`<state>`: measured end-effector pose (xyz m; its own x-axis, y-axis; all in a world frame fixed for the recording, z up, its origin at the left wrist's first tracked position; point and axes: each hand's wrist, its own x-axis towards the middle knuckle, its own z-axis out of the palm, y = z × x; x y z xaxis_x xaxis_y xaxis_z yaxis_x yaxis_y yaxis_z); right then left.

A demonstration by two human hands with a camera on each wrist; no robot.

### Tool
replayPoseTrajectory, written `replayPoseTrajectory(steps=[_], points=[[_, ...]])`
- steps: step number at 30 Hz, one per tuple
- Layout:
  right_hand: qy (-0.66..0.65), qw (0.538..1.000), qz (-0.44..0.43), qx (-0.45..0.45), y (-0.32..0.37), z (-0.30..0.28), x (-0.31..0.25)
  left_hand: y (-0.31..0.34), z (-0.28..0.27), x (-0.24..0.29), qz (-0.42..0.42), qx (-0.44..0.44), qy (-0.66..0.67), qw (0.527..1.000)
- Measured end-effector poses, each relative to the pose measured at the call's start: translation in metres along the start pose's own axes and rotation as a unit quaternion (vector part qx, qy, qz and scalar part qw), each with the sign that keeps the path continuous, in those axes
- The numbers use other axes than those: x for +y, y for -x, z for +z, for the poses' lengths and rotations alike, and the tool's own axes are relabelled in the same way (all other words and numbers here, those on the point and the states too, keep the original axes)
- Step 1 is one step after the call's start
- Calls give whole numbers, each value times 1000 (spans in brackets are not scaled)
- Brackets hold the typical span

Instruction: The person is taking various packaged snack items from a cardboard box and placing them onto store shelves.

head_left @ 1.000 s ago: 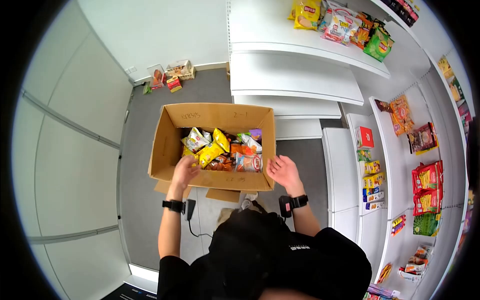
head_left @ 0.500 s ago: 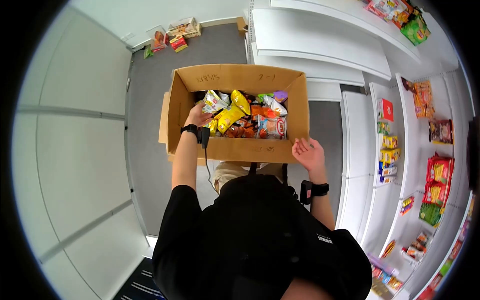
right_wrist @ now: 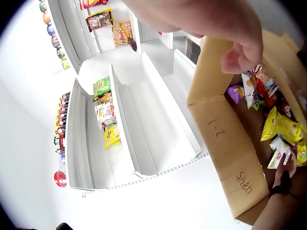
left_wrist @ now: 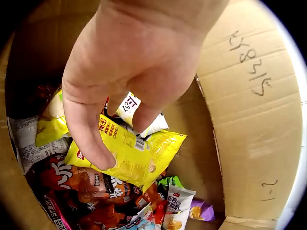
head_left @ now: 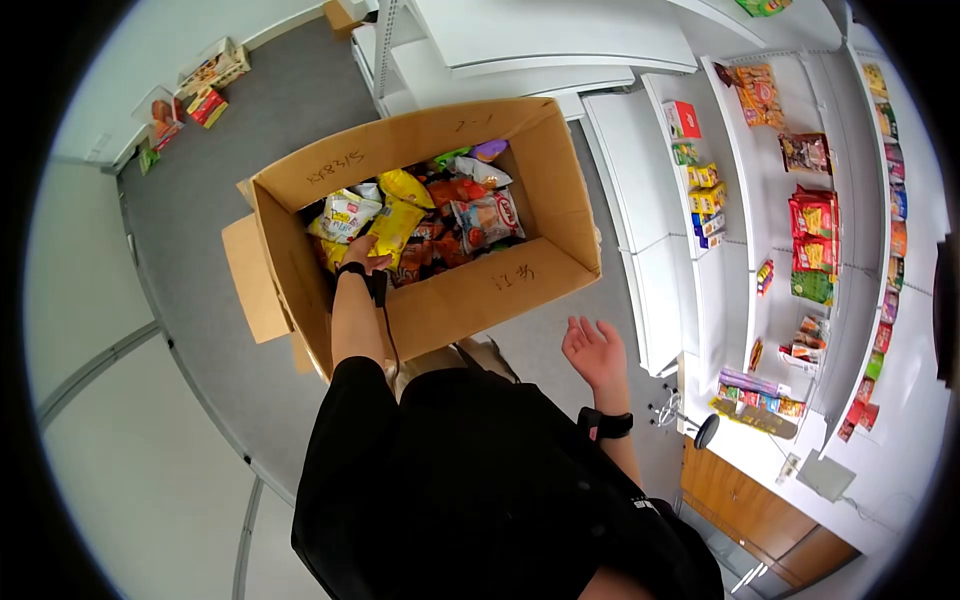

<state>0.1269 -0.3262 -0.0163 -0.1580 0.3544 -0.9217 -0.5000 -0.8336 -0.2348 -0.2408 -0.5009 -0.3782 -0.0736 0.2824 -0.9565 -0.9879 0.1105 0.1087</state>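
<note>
My left hand (head_left: 365, 255) reaches inside a cardboard box (head_left: 430, 310) full of snack bags. In the left wrist view, its thumb and a finger (left_wrist: 93, 143) stand apart over a yellow snack bag (left_wrist: 132, 155), one fingertip right at its surface. A white snack bag (head_left: 345, 215) lies beside it, partly covered by the hand in the left wrist view. Orange bags (left_wrist: 103, 215) and a silver-white bag (left_wrist: 177, 206) lie further along the box. Outside the box, off its near right corner, my right hand (head_left: 597, 352) hangs with loosely bent fingers and holds nothing.
White shelves (head_left: 560, 35) stand beyond the box. More shelving on the right carries red bags (head_left: 815, 228) and small yellow packs (head_left: 706, 188). Snack boxes (head_left: 207, 105) sit on the floor at far left. A wheeled stool (head_left: 706, 432) is at right.
The head view has turned, so the box appears tilted and further left. My left hand has gone into the box, onto the yellow bag. My right hand has come away from the box's rim.
</note>
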Motion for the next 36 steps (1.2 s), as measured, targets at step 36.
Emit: replayPoseTrajectory(steps=[36], points=[[38, 979, 20, -198, -1, 8, 15, 150, 99, 50, 131, -182, -151, 963]])
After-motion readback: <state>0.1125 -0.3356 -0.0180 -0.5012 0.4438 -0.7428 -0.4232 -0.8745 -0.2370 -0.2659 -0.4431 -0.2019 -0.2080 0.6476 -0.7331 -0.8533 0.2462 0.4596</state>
